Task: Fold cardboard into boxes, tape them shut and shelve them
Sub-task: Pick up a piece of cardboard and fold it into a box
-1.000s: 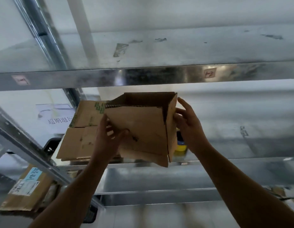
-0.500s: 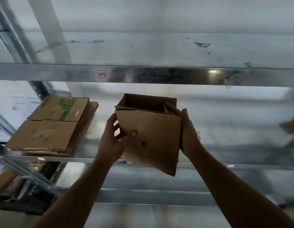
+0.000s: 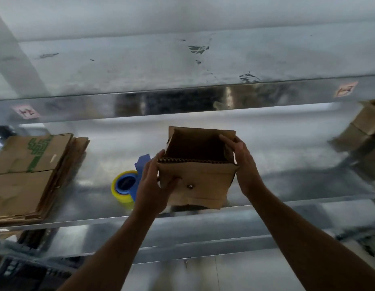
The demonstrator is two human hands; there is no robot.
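I hold a small brown cardboard box with its top open, at the front of a shiny metal shelf. My left hand grips its left side, thumb on the front panel. My right hand clasps its right side, fingers curled over the top edge. The box's lower flaps hang near the shelf's front lip. A yellow tape roll in a blue dispenser lies on the shelf just left of my left hand.
A stack of flattened cardboard lies on the shelf at the left. Another cardboard box sits at the far right. An upper metal shelf runs overhead, and lower shelving shows below.
The box has come down toward the shelf surface and turned more upright. My view has shifted right, so the flat cardboard stack sits farther left and the tape roll has come into sight.
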